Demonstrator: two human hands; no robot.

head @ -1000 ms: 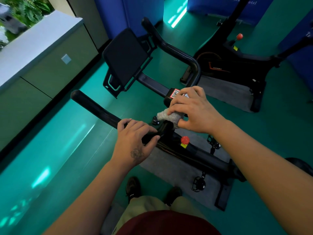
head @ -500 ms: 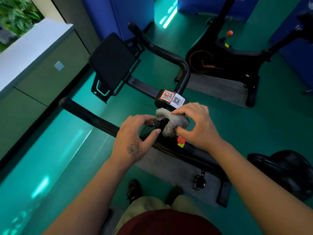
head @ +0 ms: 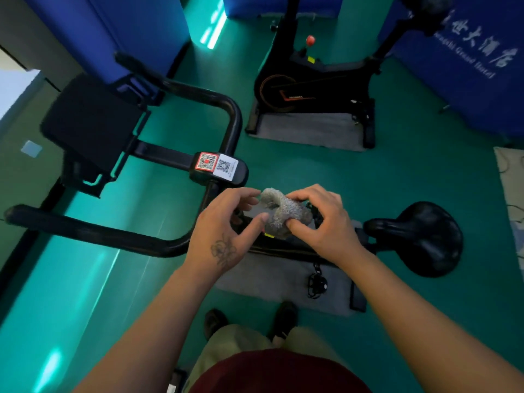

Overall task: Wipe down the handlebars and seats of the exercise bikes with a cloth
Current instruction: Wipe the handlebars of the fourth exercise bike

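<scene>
- The right hand (head: 326, 222) pinches the grey cloth (head: 283, 215) between thumb and curled fingers, bunched into a wad in mid-air above the near bike's frame.
- The left hand (head: 226, 228) is loosely spread beside the cloth, thumb tip at its edge; whether it actually grips the fabric I cannot tell.
- The black saddle (head: 419, 236) lies to the right of both hands, so the right hand, already carrying the cloth, is the nearer one. Its long axis runs roughly left to right in view, with the narrow nose pointing back toward the hands.
- The handlebars (head: 113, 236) lie the other way, to the left: two long grips reach away leftward from the QR-stickered centre block (head: 218, 167), with the dark tablet holder (head: 88, 126) between them.
- Judged from this layout, a short sweep rightward would bring the cloth onto the saddle nose first.
- A second exercise bike (head: 312, 89) stands well apart, further ahead.
</scene>
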